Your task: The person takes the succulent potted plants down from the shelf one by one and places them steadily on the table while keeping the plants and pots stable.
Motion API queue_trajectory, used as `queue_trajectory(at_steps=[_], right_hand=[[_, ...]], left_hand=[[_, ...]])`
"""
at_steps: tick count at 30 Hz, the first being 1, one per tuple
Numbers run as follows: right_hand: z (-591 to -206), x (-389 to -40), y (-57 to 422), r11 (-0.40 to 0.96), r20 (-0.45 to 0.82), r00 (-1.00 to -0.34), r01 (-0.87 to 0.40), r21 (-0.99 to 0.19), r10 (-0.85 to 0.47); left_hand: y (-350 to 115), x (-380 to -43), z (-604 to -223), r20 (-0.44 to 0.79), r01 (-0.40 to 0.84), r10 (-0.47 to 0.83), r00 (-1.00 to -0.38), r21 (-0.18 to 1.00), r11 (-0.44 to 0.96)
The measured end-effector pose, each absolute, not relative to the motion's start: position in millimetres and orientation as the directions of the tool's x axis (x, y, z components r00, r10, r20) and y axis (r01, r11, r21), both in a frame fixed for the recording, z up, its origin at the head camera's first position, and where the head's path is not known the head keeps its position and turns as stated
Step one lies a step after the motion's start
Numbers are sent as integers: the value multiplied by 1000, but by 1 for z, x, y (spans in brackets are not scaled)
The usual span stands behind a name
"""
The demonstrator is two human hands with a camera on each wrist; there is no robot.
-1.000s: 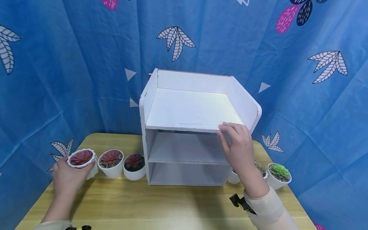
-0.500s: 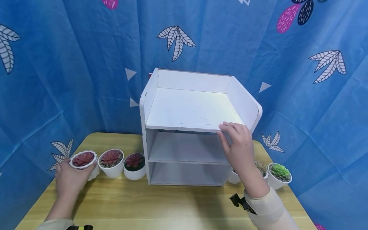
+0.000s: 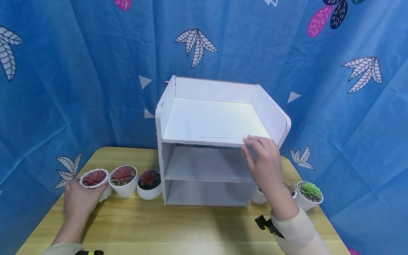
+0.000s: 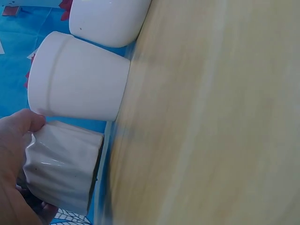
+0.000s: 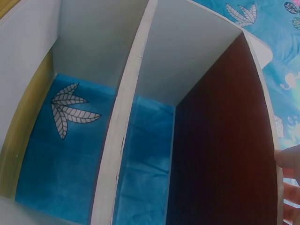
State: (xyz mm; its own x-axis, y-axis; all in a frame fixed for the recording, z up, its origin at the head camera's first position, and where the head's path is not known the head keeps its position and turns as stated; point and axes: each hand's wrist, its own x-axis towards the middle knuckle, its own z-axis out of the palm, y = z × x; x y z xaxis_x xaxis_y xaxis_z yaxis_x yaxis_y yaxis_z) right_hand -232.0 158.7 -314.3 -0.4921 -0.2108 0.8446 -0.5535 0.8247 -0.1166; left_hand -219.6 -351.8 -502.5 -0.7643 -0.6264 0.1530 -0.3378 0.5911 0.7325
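Note:
My left hand (image 3: 81, 200) grips a fluted white pot with a red succulent (image 3: 94, 177) at the table's left side. Seen from the left wrist, the thumb lies along the rim of the fluted pot (image 4: 63, 164), and a narrow gap shows between its base and the tabletop. Right beside it stands a smooth white pot with a red succulent (image 3: 123, 180); a rounder potted red succulent (image 3: 148, 184) follows, nearer the shelf. My right hand (image 3: 264, 163) holds the front edge of the white shelf unit's top board (image 3: 213, 120), with fingers above and thumb underneath.
Right of the shelf unit stand a potted green succulent (image 3: 309, 194) and other pots partly hidden by my right forearm. The wooden table (image 3: 159, 230) extends in front. A blue patterned curtain (image 3: 111, 71) hangs behind and at both sides.
My left hand has shifted a little to the right with the fluted pot, bringing it closer to the smooth pot. The right hand stays on the shelf edge.

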Motion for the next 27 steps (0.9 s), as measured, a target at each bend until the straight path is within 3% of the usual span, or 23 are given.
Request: queue_trajectory(at_steps=[18, 27], right_hand=[[-315, -232, 158, 827, 840, -501, -549, -123, -208], [-314, -232, 158, 826, 846, -491, -552, -117, -208]], left_hand=[[-356, -219, -502, 57, -398, -612, -789, 711, 579], [-357, -219, -502, 68, -388, -577, -814, 675, 627]])
